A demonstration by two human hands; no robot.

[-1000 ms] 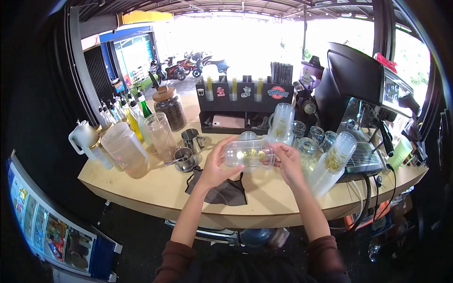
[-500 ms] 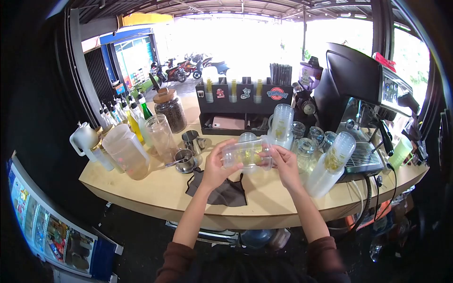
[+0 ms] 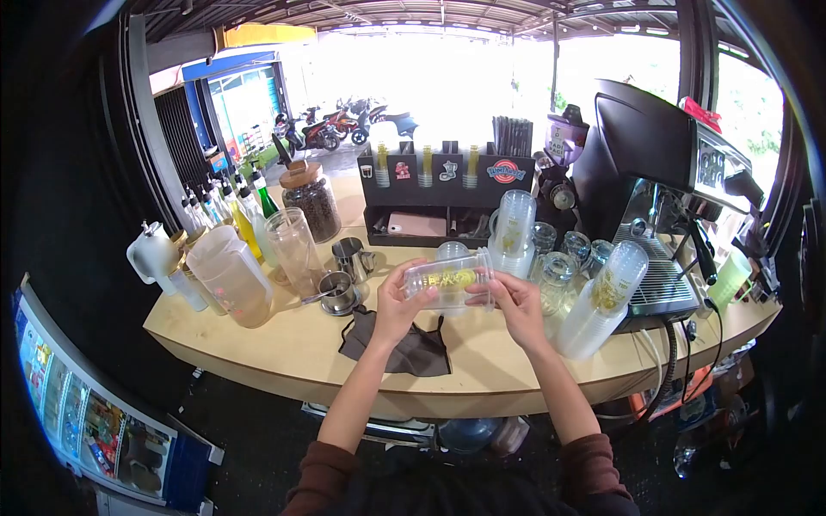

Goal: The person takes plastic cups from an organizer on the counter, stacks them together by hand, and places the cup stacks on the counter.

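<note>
A clear plastic cup with yellow-green print lies sideways between my hands, above the counter. My left hand is closed around its base end. At the rim end, on the right, my right hand grips it with thumb and fingers. Another clear cup shows partly behind the held one. Below my left hand a dark grey cloth face mask lies on the counter. To the right stand a tall stack of printed plastic cups and a second, tilted stack.
Left on the counter are a plastic pitcher, a tall clear container, metal cups, a jar of coffee beans and pump bottles. Glasses and an espresso machine stand right; a black organizer behind.
The cup has been turned about its length, so its yellow-green print now faces me more fully. My hands stay in nearly the same place; the fingers have shifted slightly.
</note>
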